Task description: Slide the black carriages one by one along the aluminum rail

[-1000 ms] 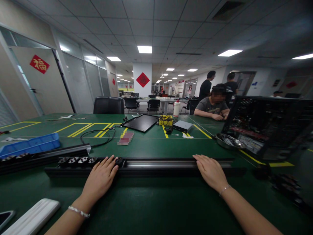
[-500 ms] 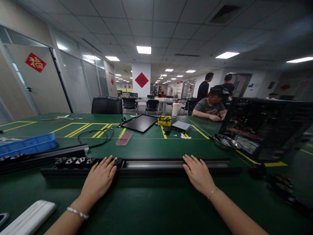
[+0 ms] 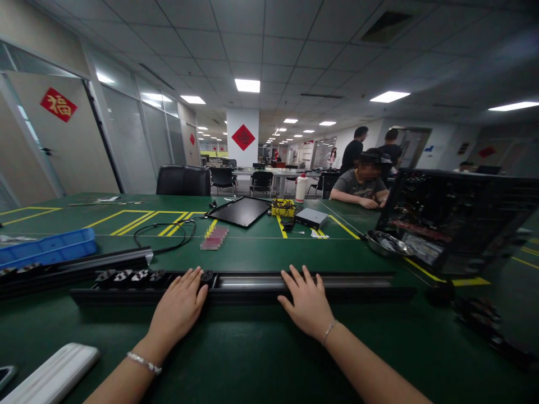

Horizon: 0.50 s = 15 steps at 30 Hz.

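A long black metal channel [image 3: 353, 293] with a silvery inner floor lies crosswise in front of me. Black socket modules [image 3: 123, 277] sit in a row in its left part, and one more module [image 3: 206, 276] shows just beyond my left fingertips. My left hand [image 3: 180, 303] lies over the row with its fingers stretched out, hiding part of it. Farther right, my right hand [image 3: 306, 302] rests across the bare stretch of the channel, fingers spread and holding nothing.
A second black channel [image 3: 84, 268] and a blue tray [image 3: 50, 247] lie at the left. A white bar-shaped item [image 3: 54, 373] is at the near left. A metal bowl [image 3: 389, 247] and an opened black case [image 3: 467, 219] stand right. Across the green table a person [image 3: 362, 185] sits.
My right hand has slid left along the channel and spread its fingers. My left hand has shifted slightly right over the socket modules.
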Each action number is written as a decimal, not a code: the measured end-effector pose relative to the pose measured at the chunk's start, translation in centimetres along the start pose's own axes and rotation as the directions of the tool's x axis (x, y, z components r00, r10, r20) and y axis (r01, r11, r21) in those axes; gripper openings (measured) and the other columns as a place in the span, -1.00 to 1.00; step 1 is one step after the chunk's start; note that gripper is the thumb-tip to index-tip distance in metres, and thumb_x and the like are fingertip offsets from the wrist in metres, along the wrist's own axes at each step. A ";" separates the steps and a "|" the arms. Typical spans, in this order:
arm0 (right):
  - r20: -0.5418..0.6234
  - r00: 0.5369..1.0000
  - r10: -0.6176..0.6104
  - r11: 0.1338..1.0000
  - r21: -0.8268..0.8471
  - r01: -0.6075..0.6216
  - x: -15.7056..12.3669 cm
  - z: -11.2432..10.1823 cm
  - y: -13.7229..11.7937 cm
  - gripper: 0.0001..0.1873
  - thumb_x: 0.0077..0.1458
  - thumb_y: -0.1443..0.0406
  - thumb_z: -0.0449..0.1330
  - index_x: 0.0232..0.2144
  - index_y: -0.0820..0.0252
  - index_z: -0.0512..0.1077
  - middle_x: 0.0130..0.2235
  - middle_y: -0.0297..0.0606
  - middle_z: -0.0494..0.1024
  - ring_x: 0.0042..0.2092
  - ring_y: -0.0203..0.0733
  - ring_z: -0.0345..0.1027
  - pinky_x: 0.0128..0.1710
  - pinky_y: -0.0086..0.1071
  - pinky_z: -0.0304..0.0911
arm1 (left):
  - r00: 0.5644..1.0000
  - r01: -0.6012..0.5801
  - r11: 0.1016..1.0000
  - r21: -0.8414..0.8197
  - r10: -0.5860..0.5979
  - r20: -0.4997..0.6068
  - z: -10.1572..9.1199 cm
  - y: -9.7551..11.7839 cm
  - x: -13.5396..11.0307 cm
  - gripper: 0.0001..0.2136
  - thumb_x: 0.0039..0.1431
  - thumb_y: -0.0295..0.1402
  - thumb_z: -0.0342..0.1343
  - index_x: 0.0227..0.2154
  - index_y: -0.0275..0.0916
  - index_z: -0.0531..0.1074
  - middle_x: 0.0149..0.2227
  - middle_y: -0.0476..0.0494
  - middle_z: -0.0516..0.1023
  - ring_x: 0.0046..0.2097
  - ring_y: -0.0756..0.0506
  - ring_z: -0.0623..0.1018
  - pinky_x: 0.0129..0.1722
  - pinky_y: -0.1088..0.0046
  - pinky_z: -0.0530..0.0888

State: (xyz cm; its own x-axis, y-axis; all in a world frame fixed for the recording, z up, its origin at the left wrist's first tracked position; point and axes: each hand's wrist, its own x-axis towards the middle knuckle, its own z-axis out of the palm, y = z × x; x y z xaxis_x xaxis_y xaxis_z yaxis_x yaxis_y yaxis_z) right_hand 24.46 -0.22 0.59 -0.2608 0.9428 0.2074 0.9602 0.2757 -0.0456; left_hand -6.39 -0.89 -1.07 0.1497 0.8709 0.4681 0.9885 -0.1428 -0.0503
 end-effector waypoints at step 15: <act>-0.063 0.998 -0.028 1.000 -0.006 0.028 -0.2 0.3 0.3 -0.39 0.14 -0.01 -0.12 0.19 0.02 0.11 0.25 -0.25 0.07 0.25 0.09 -0.17 0.16 0.05 -0.30 | 1.000 -0.019 1.000 -0.013 0.018 -0.021 -0.3 0.3 0.0 -0.52 0.21 -0.20 -0.27 0.01 -0.35 0.36 0.11 -0.26 0.35 0.14 -0.20 0.33 0.09 0.19 0.29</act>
State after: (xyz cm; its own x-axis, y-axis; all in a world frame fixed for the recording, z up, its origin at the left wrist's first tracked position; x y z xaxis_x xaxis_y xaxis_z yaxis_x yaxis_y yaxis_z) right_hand 24.77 -0.25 0.23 -0.2808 0.9210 0.2701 0.9532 0.3005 -0.0339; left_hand -6.10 -1.11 -0.82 0.1671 0.8582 0.4853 0.9851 -0.1651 -0.0472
